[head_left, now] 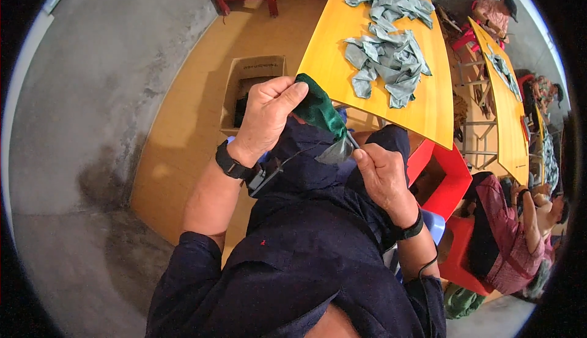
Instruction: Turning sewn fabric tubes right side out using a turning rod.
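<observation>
Over my lap, my left hand (269, 109) pinches the upper end of a dark green cloth piece (319, 109) between thumb and fingers. The cloth stretches down and right toward my right hand (385, 179). That hand is closed on a thin grey tool (352, 141), whose tip meets the lower end of the cloth; its exact kind is hidden by my fingers. A greyish-green flap of fabric (336, 153) hangs beside the tip, and I cannot tell whether it is joined to the green cloth.
Ahead stands a yellow table (330, 51) bearing heaps of grey-green cloth (391, 63). An open cardboard box (254, 66) is on the floor beyond my left hand. At right are a red bin-like container (446, 182), another yellow table (510, 130) and a seated person (513, 240). A grey wall (92, 93) rises left.
</observation>
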`<control>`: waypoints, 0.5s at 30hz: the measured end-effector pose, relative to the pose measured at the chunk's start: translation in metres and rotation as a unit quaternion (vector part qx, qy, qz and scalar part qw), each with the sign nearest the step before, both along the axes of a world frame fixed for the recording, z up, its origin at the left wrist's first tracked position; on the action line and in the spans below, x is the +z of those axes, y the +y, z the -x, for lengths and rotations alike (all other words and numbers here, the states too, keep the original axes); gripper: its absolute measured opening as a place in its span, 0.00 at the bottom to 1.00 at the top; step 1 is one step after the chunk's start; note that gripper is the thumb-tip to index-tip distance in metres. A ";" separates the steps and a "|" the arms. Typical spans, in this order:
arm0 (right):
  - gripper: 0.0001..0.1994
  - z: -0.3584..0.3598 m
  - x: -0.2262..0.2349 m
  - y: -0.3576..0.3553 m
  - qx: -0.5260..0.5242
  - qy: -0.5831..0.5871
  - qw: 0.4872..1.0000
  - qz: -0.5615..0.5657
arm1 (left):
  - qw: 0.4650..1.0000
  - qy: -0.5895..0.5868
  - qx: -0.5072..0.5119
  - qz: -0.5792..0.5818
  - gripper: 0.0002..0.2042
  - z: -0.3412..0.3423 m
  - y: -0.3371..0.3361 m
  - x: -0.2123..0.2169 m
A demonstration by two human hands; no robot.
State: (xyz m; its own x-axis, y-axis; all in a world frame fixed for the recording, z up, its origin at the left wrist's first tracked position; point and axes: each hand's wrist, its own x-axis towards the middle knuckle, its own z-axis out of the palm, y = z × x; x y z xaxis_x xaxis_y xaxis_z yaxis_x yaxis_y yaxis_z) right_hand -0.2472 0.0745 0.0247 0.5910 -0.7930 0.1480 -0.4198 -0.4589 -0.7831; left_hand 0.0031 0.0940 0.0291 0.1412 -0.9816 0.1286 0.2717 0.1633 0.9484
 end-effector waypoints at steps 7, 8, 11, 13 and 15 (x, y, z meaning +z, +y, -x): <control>0.11 0.001 0.002 0.007 0.020 -0.031 0.998 0.046 | 0.997 0.059 -0.001 0.052 0.11 0.004 0.006 0.001; 0.11 0.001 0.002 0.008 0.025 -0.033 0.998 0.053 | 0.996 0.075 0.002 0.057 0.11 0.005 0.008 0.003; 0.12 0.004 0.003 0.009 0.021 -0.025 0.998 0.060 | 0.998 0.054 -0.029 0.011 0.13 0.009 0.015 0.017; 0.13 0.003 0.003 0.012 0.018 -0.042 0.997 0.065 | 0.997 0.060 -0.037 0.009 0.13 0.011 0.015 0.018; 0.14 0.003 -0.001 0.015 0.014 -0.058 0.996 0.068 | 0.997 0.067 -0.046 0.005 0.14 0.017 0.014 0.016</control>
State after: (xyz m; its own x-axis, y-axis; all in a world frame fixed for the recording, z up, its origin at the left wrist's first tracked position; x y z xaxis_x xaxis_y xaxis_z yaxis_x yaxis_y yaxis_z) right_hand -0.2501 0.0899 0.0233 0.5851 -0.7446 0.3214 -0.3149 -0.5738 -0.7560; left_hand -0.0139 0.1076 0.0451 0.0672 -0.9900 0.1237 0.4099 0.1404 0.9012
